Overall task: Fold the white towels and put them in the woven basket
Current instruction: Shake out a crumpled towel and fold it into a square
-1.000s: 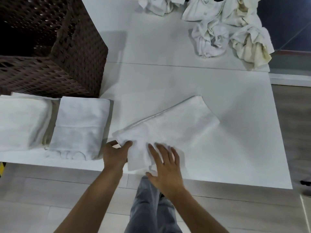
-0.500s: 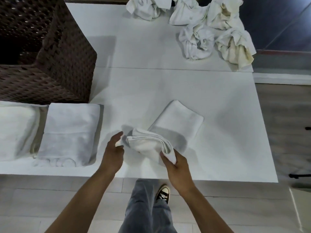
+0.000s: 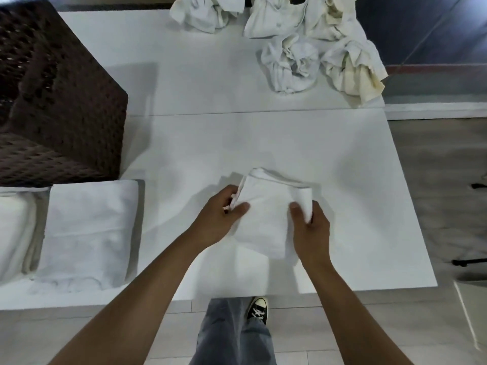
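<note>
Pinching opposite side edges, left hand (image 3: 224, 210) and right hand (image 3: 311, 227) hold the folded towel (image 3: 266, 214), long axis pointing away.

We see two bare forearms, no sleeves, no watch, no rings that we can make out on the left hand (image 3: 221, 209) or the right hand (image 3: 312, 227). Below the table (image 3: 342, 259) edge we get loose grey-blue jeans (image 3: 232, 335), faded and creased down the leg. Just right of the jeans there's one black canvas shoe (image 3: 258, 309) with a white rubber toe cap and white laces. The other foot we can't see.
</note>
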Available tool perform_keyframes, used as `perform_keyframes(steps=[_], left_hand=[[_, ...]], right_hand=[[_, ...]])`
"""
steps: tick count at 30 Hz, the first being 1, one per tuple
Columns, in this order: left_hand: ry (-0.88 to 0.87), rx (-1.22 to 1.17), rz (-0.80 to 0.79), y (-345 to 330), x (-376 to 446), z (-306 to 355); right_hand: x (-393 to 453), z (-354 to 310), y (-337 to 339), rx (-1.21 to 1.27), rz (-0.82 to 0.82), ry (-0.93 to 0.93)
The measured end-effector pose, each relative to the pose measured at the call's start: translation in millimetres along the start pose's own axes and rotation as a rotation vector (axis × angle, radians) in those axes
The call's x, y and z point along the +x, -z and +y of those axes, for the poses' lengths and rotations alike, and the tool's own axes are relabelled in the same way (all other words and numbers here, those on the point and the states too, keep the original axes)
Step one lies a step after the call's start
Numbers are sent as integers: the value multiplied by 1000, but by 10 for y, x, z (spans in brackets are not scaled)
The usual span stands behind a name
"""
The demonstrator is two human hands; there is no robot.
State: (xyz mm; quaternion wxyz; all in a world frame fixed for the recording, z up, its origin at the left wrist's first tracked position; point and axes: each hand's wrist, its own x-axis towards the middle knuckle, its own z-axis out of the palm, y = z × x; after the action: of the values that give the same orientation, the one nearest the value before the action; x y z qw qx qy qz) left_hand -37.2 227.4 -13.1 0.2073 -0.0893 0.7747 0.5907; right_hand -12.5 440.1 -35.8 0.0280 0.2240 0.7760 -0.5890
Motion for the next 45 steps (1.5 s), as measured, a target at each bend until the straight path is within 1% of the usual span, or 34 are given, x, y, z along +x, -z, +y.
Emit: perform_keyframes(steps=[1,4,5,7,10,12,15,17,18,21,26,28,30,35,40,45], left_hand=[[14,5,12,-17,105,-4],[144,-79,26,-57,375,-63],[166,-75,24,-66,442,-106],[172,7,40,-100,529,-197],[153,143,144,-200,549,-312],[148,243,229,-261,523,-374],[193,409,330,-322,434,-412],[247,383,321,-352,347,-402],[276,349,297,-368,293,-390],[373,218,238,-421,132,-357],[498,32,190,-485,-125,-381],[492,-12,189,-468,-266,-381],[458,-28,194,-433,-446,-334],[404,-74,249,-302,-963,-276],[362,-117,372,-50,-1489,-221],[355,-180,499,337,-1929,-254]], right_hand=[[95,2,-25,-16,17,-8],[370,64,-95,-100,89,-38],[448,101,-116,-146,114,-59],[558,177,-158,-255,155,-123],[592,208,-212,-345,166,-168],[578,167,-219,-319,172,-184],[498,154,-160,-243,186,-209],[412,194,-99,-273,205,-215],[355,202,-72,-296,193,-249],[199,180,-24,-291,72,-420],[84,97,89,-91,-91,-488],[14,31,163,-63,-161,-534],[-96,-29,216,-68,-206,-496],[-425,-147,220,-62,-274,-327],[-773,-449,8,-54,-356,-229],[-1083,-783,-370,-80,-486,-164]])
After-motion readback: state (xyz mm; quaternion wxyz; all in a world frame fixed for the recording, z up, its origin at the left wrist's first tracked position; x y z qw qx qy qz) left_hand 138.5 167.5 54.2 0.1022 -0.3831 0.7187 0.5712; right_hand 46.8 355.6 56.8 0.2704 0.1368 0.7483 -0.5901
